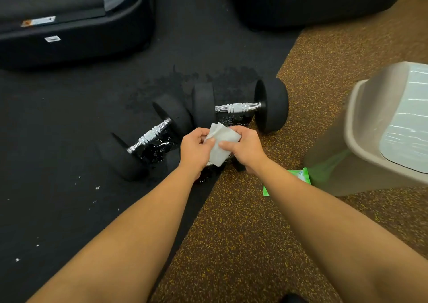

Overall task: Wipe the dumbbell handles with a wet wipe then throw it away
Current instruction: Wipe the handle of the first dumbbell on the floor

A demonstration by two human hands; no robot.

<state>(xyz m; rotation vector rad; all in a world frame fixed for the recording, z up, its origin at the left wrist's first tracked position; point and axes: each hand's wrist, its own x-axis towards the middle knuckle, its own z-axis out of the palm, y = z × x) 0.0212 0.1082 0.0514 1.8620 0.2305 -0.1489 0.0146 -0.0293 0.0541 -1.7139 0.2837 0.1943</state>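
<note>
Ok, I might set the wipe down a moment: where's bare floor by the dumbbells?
Bare: the mat between the dumbbells and the machine bases, and the speckled floor between your forearms. Crowded: where the dumbbells converge, under the hands holding the wipe, and beside the bin, where the pack lies.

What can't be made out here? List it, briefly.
- Green packet: head view, mostly under the right forearm; print unreadable.
- Bin: cut off by the right edge; lid hides the inside.
- Labels on the black equipment: too small to read.
- Wet wipe: parts hidden by left hand and right hand.
</note>
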